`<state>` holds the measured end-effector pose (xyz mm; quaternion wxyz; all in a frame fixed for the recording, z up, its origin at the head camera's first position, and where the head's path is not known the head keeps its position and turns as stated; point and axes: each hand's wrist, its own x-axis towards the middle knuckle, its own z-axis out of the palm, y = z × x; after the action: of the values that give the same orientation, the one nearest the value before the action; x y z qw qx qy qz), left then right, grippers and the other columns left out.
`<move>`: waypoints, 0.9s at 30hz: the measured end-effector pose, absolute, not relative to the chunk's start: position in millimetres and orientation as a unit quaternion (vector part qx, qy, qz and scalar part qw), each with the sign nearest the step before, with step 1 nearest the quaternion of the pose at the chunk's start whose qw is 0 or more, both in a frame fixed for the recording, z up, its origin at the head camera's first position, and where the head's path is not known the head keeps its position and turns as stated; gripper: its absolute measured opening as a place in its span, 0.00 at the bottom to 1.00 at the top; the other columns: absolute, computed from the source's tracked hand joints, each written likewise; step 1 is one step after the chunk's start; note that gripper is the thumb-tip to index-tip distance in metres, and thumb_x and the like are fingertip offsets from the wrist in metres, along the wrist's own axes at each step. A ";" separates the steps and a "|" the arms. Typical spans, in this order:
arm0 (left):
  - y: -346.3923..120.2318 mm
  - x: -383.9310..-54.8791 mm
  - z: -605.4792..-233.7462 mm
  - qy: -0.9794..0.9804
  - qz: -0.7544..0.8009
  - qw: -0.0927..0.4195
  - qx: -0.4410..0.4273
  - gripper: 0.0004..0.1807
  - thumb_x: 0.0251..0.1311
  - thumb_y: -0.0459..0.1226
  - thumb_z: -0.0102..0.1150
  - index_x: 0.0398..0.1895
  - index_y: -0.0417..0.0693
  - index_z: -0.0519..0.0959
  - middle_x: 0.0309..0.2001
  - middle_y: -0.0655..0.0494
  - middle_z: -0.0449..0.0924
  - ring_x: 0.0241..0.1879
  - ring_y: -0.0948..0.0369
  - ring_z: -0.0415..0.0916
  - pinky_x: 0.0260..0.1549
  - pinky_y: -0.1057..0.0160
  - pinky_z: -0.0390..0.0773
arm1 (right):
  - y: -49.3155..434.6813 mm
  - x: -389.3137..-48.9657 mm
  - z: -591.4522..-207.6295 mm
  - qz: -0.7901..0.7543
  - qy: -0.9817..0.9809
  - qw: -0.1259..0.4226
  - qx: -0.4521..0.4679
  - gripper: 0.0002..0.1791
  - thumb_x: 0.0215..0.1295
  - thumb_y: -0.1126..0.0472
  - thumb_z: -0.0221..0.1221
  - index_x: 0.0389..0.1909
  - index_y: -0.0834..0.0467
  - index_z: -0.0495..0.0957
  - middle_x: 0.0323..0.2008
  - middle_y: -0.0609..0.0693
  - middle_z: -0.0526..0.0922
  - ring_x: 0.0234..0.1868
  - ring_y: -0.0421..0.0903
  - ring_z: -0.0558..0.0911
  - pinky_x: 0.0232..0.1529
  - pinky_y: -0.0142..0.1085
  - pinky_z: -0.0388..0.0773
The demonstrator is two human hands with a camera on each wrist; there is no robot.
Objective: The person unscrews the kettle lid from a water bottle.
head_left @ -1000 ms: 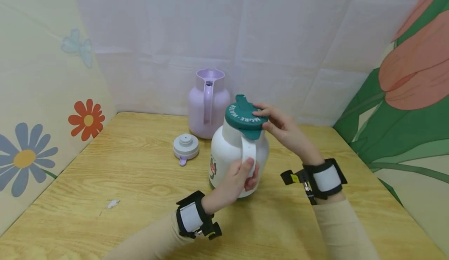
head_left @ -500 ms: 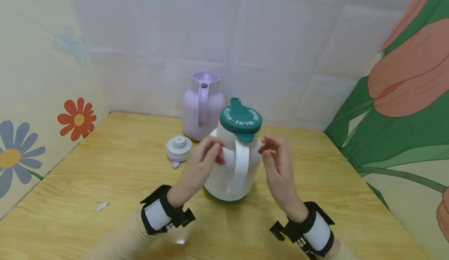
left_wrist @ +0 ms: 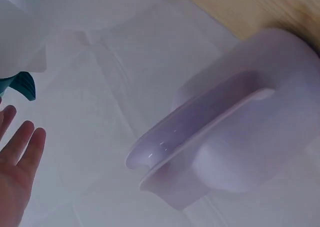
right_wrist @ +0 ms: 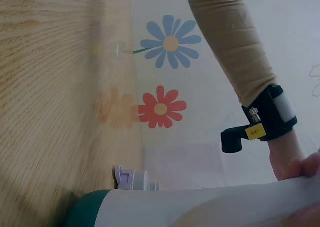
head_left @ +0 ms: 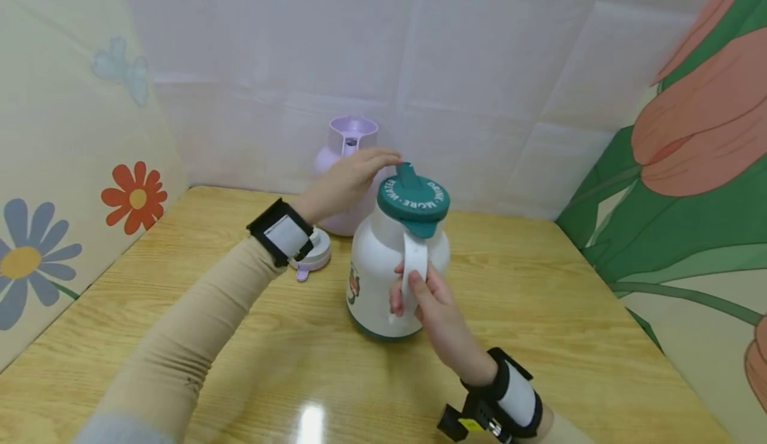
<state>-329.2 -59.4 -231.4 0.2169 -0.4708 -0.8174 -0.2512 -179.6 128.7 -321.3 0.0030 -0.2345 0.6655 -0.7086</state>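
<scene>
A white thermos jug [head_left: 376, 251] with a green lid [head_left: 416, 208] stands upright on the table, its handle facing me. My right hand [head_left: 446, 324] grips that handle, thumb on the near side. My left hand [head_left: 353, 176] reaches over to the far left of the lid, fingertips right by its raised green spout flap [head_left: 409, 174]. In the left wrist view the fingers [left_wrist: 34, 149] of this hand are extended and spread, just below the green spout tip [left_wrist: 25, 85].
Behind my left hand stands a lilac jug [head_left: 353, 123] without a lid, its neck open. A grey and lilac stopper lid [head_left: 320, 252] lies on the wooden table [head_left: 539, 284], partly hidden by my left wrist strap [head_left: 281, 232]. A white cloth [head_left: 479, 84] hangs behind.
My left hand let go of the handle and rose to the lid's far left. The right hand left the lid and came down onto the handle. The jug stayed about in place.
</scene>
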 end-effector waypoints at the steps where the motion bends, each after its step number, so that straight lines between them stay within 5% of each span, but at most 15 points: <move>1: -57.4 -332.3 -229.0 -0.822 -0.231 0.196 -0.482 0.21 0.71 0.21 0.45 0.66 0.31 0.71 0.69 0.36 0.69 0.71 0.44 0.64 0.72 0.54 0.61 | 127.8 -180.2 -322.6 -0.710 0.662 -0.004 -0.240 0.15 0.83 0.51 0.39 0.52 0.59 0.65 0.29 0.42 0.75 0.33 0.39 0.74 0.41 0.30 0.74; 8: -57.8 -339.7 -232.1 -0.845 -0.201 0.132 -0.478 0.25 0.71 0.22 0.45 0.70 0.35 0.68 0.75 0.39 0.61 0.75 0.43 0.56 0.76 0.50 0.52 | 118.8 -183.3 -328.2 -0.710 0.654 -0.033 -0.257 0.17 0.82 0.47 0.41 0.48 0.58 0.65 0.27 0.41 0.74 0.30 0.38 0.72 0.37 0.29 0.71; 19: -74.9 -337.8 -247.7 -0.812 -0.254 0.238 -0.468 0.16 0.68 0.23 0.55 0.58 0.30 0.77 0.59 0.33 0.75 0.61 0.41 0.73 0.65 0.51 0.72 | 116.0 -187.7 -330.5 -0.708 0.656 -0.045 -0.259 0.15 0.83 0.50 0.40 0.47 0.59 0.65 0.27 0.41 0.73 0.30 0.38 0.71 0.36 0.29 0.72; 27: -87.2 -321.2 -255.1 -0.784 -0.289 0.293 -0.466 0.13 0.63 0.23 0.61 0.50 0.30 0.81 0.49 0.36 0.77 0.50 0.44 0.75 0.52 0.52 0.78 | 116.7 -190.0 -336.5 -0.716 0.645 -0.055 -0.261 0.11 0.84 0.55 0.39 0.48 0.57 0.67 0.28 0.41 0.74 0.30 0.39 0.72 0.36 0.30 0.72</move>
<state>-321.2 -87.2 -255.1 0.2925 -0.4661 -0.7835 -0.2886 -190.0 116.7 -336.5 -0.0552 -0.2610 0.6447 -0.7163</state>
